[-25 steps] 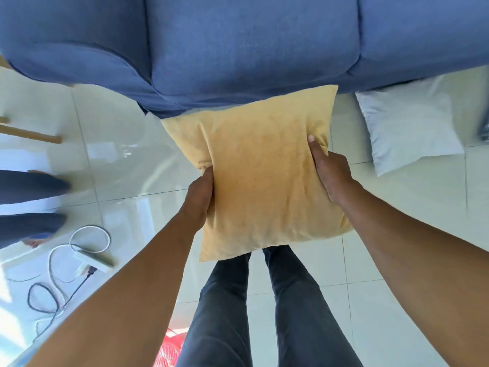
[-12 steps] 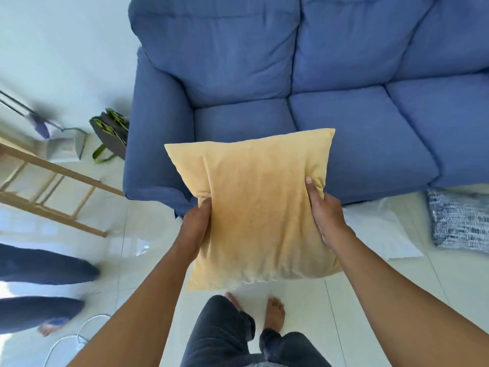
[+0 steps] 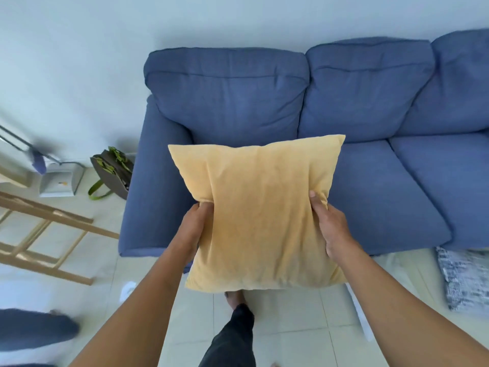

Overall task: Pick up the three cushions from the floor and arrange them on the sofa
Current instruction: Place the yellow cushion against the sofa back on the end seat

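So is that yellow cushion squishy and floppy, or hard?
Probably squishy: the yellow cushion puckers where the right hand and left hand pinch its sides. It seems light, since it is held out over the sofa by its edges. It looks only slightly floppy; its top corners stay up.

1. Square yellow fabric cushion (image 3: 260,215): held in the air, tilted, in front of the sofa's left seat.
2. Left hand (image 3: 194,229): clasps the cushion's left edge.
3. Right hand (image 3: 330,229): clasps the cushion's right edge, thumb on the front face.
4. Blue fabric three-seat sofa (image 3: 370,115): against the pale wall; seats bare.
5. Grey-and-white patterned cushion (image 3: 461,279): on the tiled floor (image 3: 291,313), at the sofa's front edge, right.
6. White cushion (image 3: 389,263): on the floor beside the patterned one, mostly hidden by the right forearm.
7. Dark bag with green straps (image 3: 112,172): on the floor, just beside the sofa's left armrest.
8. Light wooden rack (image 3: 45,234): left of the sofa.
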Demonstrator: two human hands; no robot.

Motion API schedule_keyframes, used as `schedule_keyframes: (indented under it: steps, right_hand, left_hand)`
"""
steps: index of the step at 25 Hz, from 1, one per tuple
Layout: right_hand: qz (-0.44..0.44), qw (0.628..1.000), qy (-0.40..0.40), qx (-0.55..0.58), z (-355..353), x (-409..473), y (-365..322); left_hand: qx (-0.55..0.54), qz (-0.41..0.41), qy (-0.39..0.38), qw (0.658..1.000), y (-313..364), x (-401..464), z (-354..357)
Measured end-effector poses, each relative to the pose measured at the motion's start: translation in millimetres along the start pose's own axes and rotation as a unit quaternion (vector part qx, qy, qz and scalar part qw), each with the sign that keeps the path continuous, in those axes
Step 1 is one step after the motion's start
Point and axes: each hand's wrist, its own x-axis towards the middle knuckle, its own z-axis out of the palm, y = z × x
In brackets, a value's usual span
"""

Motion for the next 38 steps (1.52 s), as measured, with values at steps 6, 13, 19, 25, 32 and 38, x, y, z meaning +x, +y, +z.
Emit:
schedule_keyframes:
  steps: [6,13,19,25,32,38]
  right_hand:
    - [0.038,0.999,-0.001,0.021,43.2,93.9,-48.2]
    - [0.046,0.999,-0.007,0.008,70.0,203.8,-87.9]
    - [0.037,0.998,-0.050,-0.015,88.7,298.1,-115.4]
    - [0.007,0.998,-0.040,-0.045,112.0,390.7,-112.9]
    - [0.080,0.984,-0.040,-0.156,133.6,442.2,-82.8]
    - [-0.031,0.997,0.075,-0.018,131.6,446.7,-156.8]
  left_hand:
    - [-0.018,0.005,-0.076,0.997,53.0,93.5,-14.3]
    - [-0.026,0.009,-0.055,0.998,109.5,192.1,-7.8]
    - [-0.031,0.010,0.002,0.999,157.9,258.5,11.0]
    - [-0.032,0.022,0.050,0.998,168.8,345.0,18.4]
    - [0.043,-0.071,0.038,0.996,146.4,397.0,32.8]
    - [-0.108,-0.013,0.120,0.987,196.9,407.8,-6.8]
